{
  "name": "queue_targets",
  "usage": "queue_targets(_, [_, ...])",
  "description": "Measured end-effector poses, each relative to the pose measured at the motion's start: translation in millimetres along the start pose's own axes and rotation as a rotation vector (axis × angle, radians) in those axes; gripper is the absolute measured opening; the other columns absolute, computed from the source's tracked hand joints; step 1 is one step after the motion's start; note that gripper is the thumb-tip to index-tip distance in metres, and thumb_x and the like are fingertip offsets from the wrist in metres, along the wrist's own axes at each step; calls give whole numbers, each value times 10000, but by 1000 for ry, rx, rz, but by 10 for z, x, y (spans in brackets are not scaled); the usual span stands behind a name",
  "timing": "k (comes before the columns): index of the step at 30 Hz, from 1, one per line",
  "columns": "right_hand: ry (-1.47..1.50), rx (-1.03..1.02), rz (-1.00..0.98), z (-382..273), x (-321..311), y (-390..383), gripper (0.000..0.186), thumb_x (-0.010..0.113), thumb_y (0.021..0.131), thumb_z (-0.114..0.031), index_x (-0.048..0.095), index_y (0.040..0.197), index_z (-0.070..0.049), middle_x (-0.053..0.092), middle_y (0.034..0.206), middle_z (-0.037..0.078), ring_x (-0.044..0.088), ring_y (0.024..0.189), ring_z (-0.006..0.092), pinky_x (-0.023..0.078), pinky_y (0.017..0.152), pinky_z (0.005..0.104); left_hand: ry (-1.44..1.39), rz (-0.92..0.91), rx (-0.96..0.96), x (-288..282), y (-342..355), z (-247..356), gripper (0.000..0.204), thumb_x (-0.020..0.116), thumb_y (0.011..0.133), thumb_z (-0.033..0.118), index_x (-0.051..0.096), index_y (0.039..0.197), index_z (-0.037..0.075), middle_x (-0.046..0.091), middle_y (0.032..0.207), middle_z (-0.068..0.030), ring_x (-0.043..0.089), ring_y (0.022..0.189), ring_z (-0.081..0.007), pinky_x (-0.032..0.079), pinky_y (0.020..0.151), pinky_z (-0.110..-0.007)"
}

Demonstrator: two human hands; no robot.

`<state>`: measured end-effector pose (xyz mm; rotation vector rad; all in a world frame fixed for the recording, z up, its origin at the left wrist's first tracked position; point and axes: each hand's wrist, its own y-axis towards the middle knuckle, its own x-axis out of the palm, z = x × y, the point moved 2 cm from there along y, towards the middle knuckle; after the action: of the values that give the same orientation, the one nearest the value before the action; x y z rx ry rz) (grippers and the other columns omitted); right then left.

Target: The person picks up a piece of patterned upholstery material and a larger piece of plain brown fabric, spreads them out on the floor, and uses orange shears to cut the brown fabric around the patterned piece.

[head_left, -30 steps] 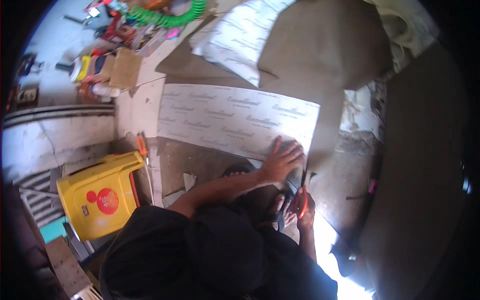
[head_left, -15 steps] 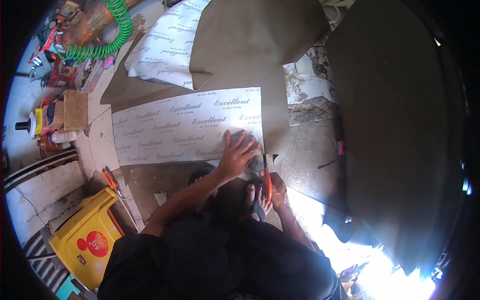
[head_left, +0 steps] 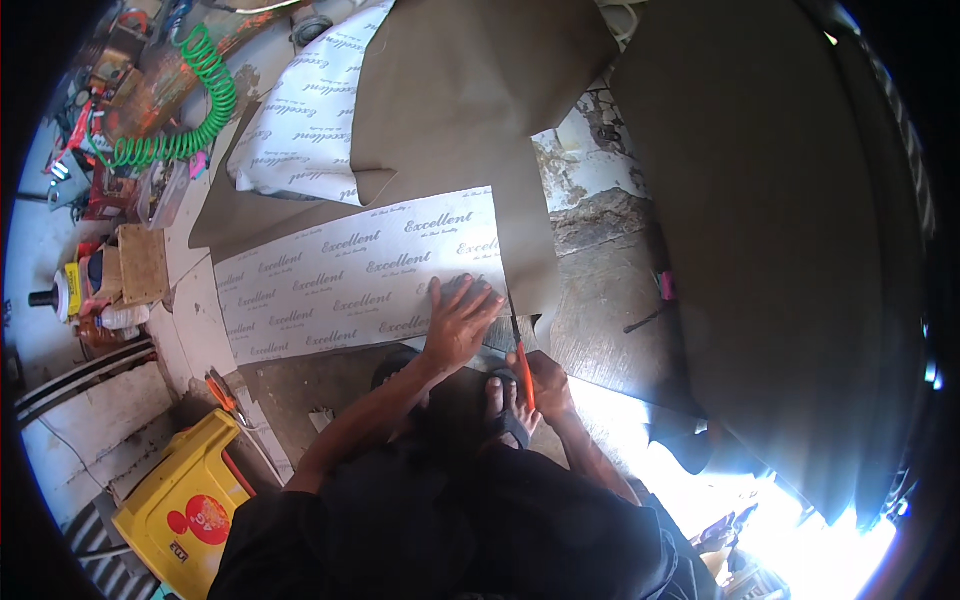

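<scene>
My left hand (head_left: 462, 322) lies flat with spread fingers on a white sheet with grey print (head_left: 370, 265), close to its lower right corner. This sheet rests on a larger piece of brown leather-like material (head_left: 524, 230). My right hand (head_left: 545, 387) is closed around the orange-handled scissors (head_left: 526, 378). Their dark blades point away from me along the white sheet's right edge, at the near side of the brown material. How far apart the blades are, I cannot tell. Part of the scissors' handle is hidden by my fingers.
A folded flap with a white printed back (head_left: 305, 115) lies farther off. At right hangs a large dark brown sheet (head_left: 750, 220). A yellow container (head_left: 185, 505) stands at lower left, beside an orange-handled tool (head_left: 221, 390). A green coiled hose (head_left: 215, 90) lies far left.
The whole view has shifted and turned slightly. The scissors' blades reach a little farther along the white sheet's right edge. My left hand stays flat on the sheet.
</scene>
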<state>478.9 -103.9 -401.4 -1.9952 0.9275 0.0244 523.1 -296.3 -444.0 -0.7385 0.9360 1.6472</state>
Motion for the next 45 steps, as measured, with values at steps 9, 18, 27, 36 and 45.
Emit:
queue_targets(9, [21,-46,31,-150,13,193,708,660,778,-661,670,1003,10,685,910,220,678,908,317,510,811,395,-65,16,-6,-111,27,21,381,688,816,116,665,1189,186,612,1257,-59,486,1268,-290,192,1056,-680])
queue_targets(18, [47,-10,-5,-389,21,342,796,639,757,-710,643,1004,46,680,924,215,666,936,307,504,812,384,-173,4,-49,-205,25,-7,339,657,855,99,675,1183,183,606,1279,-74,498,1264,-298,194,1081,-636])
queue_targets(27, [-12,-133,69,-425,17,450,694,630,810,-643,638,999,24,674,907,245,676,917,355,512,792,421,-371,-11,-144,-310,89,-26,289,601,913,135,663,1195,138,601,1285,-119,484,1279,-333,184,1089,-612])
queue_targets(36, [-15,-163,123,-455,71,582,658,633,840,-597,634,1004,40,663,786,191,664,754,283,501,697,396,-575,-27,-279,-384,113,-80,280,574,933,117,651,1202,115,593,1310,-111,481,1305,-287,170,1126,-560])
queue_targets(45, [-31,-226,184,-605,74,861,704,649,798,-651,633,926,42,638,706,138,637,650,213,502,617,365,-748,-38,-324,-462,84,-173,301,523,952,61,623,1236,59,592,1321,-101,484,1301,-234,214,1142,-454])
